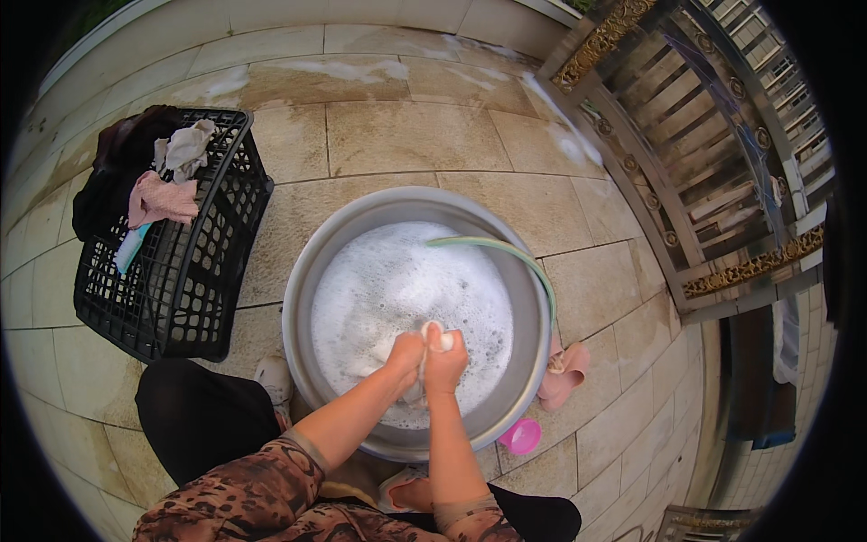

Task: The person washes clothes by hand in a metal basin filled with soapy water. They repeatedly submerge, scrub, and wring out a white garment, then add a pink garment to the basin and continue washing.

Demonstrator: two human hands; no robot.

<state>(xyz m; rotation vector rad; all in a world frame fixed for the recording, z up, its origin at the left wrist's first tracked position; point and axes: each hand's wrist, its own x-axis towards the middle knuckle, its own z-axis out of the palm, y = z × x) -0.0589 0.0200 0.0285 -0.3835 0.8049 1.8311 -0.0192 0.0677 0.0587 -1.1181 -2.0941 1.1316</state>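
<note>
A large round metal basin [305, 291] stands before me, filled with white soapy foam [386, 271]. Over its near half, my left hand [406, 353] and my right hand [447, 359] are closed side by side on a wet white cloth [424, 369]. The cloth bulges up between my thumbs, and its lower part hangs down into the suds. A green hose [518, 251] bends over the basin's right rim, its end at the foam.
An upturned black plastic crate [196, 271] at the left bears dark clothes [122, 162], a pale cloth [186, 150], a pink cloth [161, 198] and a brush [129, 251]. Right of the basin lie a pink cup [523, 436] and pink slippers [565, 376]. A metal gate [667, 169] borders the tiles.
</note>
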